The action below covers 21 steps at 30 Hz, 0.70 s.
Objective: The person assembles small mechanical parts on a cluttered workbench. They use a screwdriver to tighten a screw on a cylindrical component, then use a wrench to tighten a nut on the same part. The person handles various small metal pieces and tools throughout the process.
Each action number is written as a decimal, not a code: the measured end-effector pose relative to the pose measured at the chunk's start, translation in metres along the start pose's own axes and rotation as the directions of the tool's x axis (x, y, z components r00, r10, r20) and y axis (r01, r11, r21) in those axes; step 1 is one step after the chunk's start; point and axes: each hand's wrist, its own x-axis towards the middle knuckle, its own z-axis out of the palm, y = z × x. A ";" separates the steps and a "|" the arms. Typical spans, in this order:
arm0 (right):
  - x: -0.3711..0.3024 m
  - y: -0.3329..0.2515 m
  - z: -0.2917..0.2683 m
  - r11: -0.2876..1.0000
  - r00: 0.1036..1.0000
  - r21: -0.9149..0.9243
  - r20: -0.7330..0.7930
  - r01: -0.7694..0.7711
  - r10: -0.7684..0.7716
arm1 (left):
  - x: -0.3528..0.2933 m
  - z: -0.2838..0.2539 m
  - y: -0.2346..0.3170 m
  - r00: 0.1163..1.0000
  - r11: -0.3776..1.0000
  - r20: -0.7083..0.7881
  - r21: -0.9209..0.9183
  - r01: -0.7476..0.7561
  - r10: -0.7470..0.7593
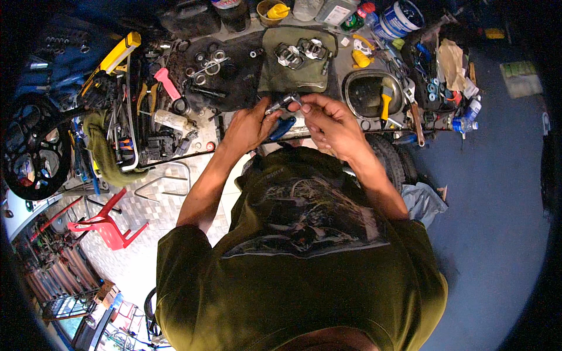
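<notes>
Head cam, looking down past olive shirt point(328, 286) to cluttered bench. L hand point(250, 127) at front edge of bench, fingers & thumb curled round small shiny metal part point(281, 105), no gap to speak of. R hand point(335, 126) just opposite, thumb & forefinger pinched at R end of same part; contact pts partly hidden by fingers, so can't tell how firm, nor exact kind of part. Metal part thus btwn both hands, held up in front of chest, slightly tilted, R end higher. Blue handle point(283, 128) just below, nr L hand; can't tell if touching.

Straight beyond hands: green mat point(275, 79) w/ two metal pedals point(300, 54) side by side. To L, dark mat point(240, 93) w/ several metal rings point(212, 68). To R, black basin point(350, 100) w/ yellow-handled brush point(386, 104) lying across R side, then adj. wrench point(416, 120) w/ brown handle nr bench edge. Behind basin, yellow cup point(360, 58); farther back, white & blue bucket point(403, 20). Far L: pink-handled tool point(168, 83), green cloth point(105, 149), big black spoked wheel point(38, 146). On floor, lower L, red chair point(108, 227); under bench at R, tyre point(384, 157) & grey plastic bag point(422, 202).
</notes>
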 end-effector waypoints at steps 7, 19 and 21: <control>-0.002 0.009 -0.001 0.999 0.999 0.005 -0.019 0.033 -0.033 | -0.002 0.005 -0.007 1.000 0.999 -0.009 0.033 -0.028 0.029; -0.012 0.016 0.002 0.992 0.996 0.113 -0.083 0.052 -0.043 | 0.001 0.020 -0.004 0.995 0.990 -0.028 0.106 -0.090 0.094; -0.013 0.014 0.000 0.996 0.995 0.090 -0.099 0.028 -0.019 | 0.003 0.020 -0.002 0.996 0.988 0.001 0.127 -0.084 0.085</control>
